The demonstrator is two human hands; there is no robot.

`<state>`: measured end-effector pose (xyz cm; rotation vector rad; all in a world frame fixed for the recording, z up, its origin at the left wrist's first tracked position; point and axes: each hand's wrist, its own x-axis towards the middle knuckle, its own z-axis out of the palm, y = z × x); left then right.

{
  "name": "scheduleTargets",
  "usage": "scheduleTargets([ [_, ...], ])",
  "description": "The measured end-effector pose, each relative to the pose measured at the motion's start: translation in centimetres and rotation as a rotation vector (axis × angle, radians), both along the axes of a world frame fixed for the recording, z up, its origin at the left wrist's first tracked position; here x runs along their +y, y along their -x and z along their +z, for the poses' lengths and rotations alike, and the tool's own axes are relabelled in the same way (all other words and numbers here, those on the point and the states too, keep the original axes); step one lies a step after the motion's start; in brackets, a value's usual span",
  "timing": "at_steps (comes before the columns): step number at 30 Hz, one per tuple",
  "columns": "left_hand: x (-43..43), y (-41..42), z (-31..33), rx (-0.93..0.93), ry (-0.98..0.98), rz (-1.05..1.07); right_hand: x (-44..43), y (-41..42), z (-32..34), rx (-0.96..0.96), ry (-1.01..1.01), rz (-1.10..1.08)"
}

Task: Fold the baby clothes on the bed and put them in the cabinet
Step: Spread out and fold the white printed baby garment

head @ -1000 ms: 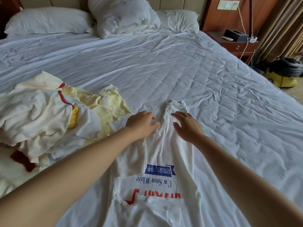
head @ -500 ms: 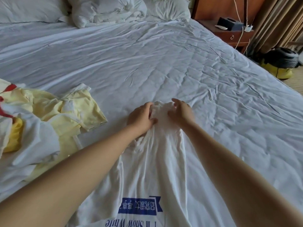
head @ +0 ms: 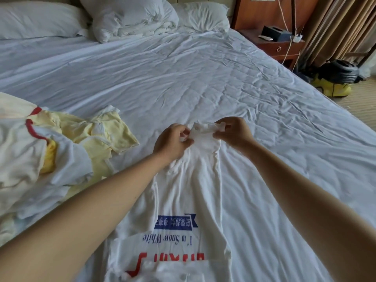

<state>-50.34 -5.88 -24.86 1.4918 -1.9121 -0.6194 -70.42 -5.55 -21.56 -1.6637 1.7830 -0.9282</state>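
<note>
A white baby bodysuit (head: 189, 192) with a blue banner and red print lies lengthwise on the white bed (head: 183, 78), its snap end pointing away from me. My left hand (head: 173, 140) pinches the left corner of that far end. My right hand (head: 234, 132) pinches the right corner, and the end is lifted off the sheet between both hands. A heap of unfolded yellow and white baby clothes (head: 50, 151) with red trim lies to the left.
Pillows (head: 130, 15) sit at the head of the bed. A wooden nightstand (head: 278, 43) with a black box and cables stands at the right, beside brown curtains. A yellow and black appliance (head: 333, 80) sits on the floor next to the bed's right edge.
Both hands went from resting flat on the bodysuit's far end to bunching it, and now pinch its two corners and hold it raised and spread.
</note>
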Motion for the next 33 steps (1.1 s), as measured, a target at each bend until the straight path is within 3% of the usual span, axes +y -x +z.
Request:
scheduleTargets([
  [6,6.8,-1.4,0.8,-0.176,0.249,-0.138,7.3,0.0,1.6,0.254,0.143,0.289],
  [12,11.8,-2.8,-1.5,-0.324,0.326,-0.309,13.6,-0.7,-1.0,0.449,0.086,0.427],
  [21,14.7,-4.1,-2.7,-0.364,0.256,-0.388,17.7,-1.4,-4.4,0.532,0.024,0.626],
  [24,14.5,-3.8,-2.3,-0.328,0.276,-0.334,17.2,-1.7,-4.3,0.387,0.102,0.519],
  [26,14.3,-3.3,-2.7,-0.453,0.210,-0.310,16.5,-2.6,-4.3,0.357,0.163,0.388],
  [29,14.5,-2.7,-4.4,-0.732,-0.019,-0.271,16.0,-3.6,-6.0,0.476,-0.073,0.311],
  [31,14.8,-2.6,-5.4,-0.773,-0.060,-0.241,16.5,-3.7,-7.8,0.579,-0.175,0.373],
  [33,14.9,-2.6,-6.0,-0.818,-0.059,-0.235,17.1,-3.4,-9.5,0.658,-0.140,0.383],
])
